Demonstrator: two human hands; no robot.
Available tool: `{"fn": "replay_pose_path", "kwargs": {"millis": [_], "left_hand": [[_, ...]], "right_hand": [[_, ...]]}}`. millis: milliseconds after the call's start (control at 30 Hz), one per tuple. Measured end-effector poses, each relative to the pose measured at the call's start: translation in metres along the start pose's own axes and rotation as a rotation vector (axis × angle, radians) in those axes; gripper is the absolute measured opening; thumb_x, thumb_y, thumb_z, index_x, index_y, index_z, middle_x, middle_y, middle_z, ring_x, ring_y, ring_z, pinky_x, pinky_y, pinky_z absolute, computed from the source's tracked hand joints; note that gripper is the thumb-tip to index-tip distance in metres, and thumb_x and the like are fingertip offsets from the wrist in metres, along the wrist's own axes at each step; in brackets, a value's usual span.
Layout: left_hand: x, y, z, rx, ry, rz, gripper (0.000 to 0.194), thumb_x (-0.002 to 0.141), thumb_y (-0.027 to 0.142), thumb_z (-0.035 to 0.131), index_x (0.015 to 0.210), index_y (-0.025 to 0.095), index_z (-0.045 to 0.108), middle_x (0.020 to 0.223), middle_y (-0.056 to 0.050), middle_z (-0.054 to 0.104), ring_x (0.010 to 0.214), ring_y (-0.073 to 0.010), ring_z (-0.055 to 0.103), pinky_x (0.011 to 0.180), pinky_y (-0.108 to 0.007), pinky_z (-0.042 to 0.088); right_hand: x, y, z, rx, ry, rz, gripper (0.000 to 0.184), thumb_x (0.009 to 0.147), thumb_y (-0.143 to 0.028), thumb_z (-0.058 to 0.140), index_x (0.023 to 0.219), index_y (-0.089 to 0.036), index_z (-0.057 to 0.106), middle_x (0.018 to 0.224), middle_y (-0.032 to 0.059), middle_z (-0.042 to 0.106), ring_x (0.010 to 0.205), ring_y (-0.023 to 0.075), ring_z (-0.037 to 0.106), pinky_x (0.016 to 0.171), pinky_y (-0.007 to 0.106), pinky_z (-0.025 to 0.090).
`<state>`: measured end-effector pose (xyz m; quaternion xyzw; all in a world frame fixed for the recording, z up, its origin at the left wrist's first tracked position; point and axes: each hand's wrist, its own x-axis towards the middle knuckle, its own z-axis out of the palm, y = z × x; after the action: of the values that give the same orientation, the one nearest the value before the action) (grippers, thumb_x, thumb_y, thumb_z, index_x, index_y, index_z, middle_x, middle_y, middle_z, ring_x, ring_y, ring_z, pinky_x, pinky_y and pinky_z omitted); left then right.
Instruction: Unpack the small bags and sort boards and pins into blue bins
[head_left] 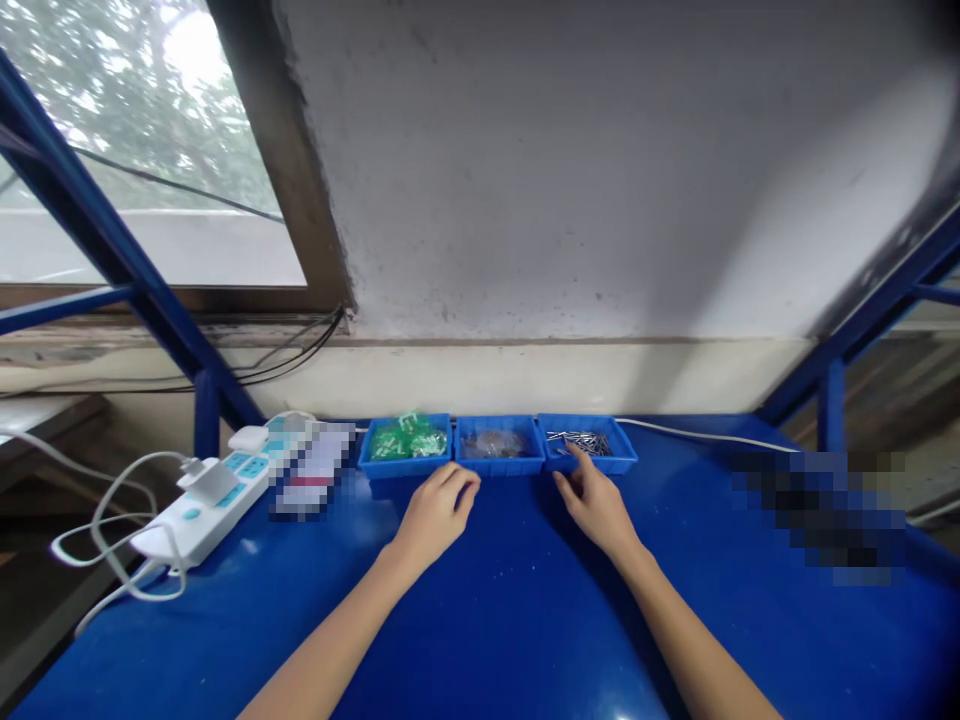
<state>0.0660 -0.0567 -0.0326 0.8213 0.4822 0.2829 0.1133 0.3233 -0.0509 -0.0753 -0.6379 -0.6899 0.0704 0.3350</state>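
Three blue bins stand side by side at the back of the table. Green pieces [409,438] fill the left one, a clear plastic bag [491,445] lies in the middle bin [501,467], and thin metal pins [585,442] lie loose in the right bin [616,462]. My right hand [596,500] reaches over the front edge of the right bin, index finger stretched toward the pins, thumb apart. In front of the gap between left and middle bins is my left hand [439,505], its fingers curled against the thumb. Whatever they may pinch is hidden.
On the left a white power strip [214,515] carries plugs and looped white cables. A blurred-out flat object [311,470] lies beside it, and a dark blurred one [825,510] is at the right. Blue frame bars flank the blue tabletop [510,620]; a wall rises behind.
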Motion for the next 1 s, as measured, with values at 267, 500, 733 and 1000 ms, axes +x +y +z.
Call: {"fn": "replay_pose_path", "kwargs": {"millis": [267,500,733,1000], "left_hand": [[0.068,0.003,0.003,0.112,0.019,-0.064,0.014,0.087,0.017,0.050,0.090,0.020,0.063,0.091,-0.006,0.063,0.082,-0.0214,0.064,0.075,-0.033,0.049],[0.015,0.026,0.019,-0.084,0.148,0.205,0.021,0.095,0.021,0.039,0.097,0.020,0.059,0.098,-0.005,0.061,0.092,-0.0150,0.061,0.084,-0.025,0.048],[-0.010,0.024,0.034,-0.213,0.109,0.277,0.020,0.093,0.015,0.041,0.096,0.019,0.061,0.108,-0.007,0.061,0.100,-0.0153,0.060,0.088,-0.026,0.047],[-0.004,0.034,0.031,-0.758,-0.072,-0.254,0.036,0.094,0.041,0.036,0.095,0.016,0.061,0.084,-0.008,0.066,0.078,-0.0174,0.062,0.066,-0.027,0.047]], "right_hand": [[-0.005,-0.026,-0.001,0.211,-0.019,-0.091,0.044,0.089,-0.039,0.044,0.128,-0.019,0.044,0.070,0.0006,0.056,0.062,0.0168,0.056,0.063,0.029,0.046],[-0.010,-0.058,-0.004,1.133,-0.127,0.332,0.041,0.087,-0.053,0.044,0.105,-0.017,0.052,0.063,-0.0006,0.055,0.055,0.0143,0.055,0.049,0.024,0.039],[-0.018,-0.067,0.013,1.241,-0.269,0.400,0.035,0.073,-0.039,0.069,0.098,-0.018,0.058,0.066,-0.0039,0.052,0.056,0.0095,0.050,0.052,0.022,0.036],[-0.017,-0.054,0.007,0.709,0.090,-0.025,0.008,0.081,-0.026,0.058,0.079,-0.019,0.062,0.083,0.0036,0.058,0.075,0.0151,0.057,0.064,0.026,0.045]]}}
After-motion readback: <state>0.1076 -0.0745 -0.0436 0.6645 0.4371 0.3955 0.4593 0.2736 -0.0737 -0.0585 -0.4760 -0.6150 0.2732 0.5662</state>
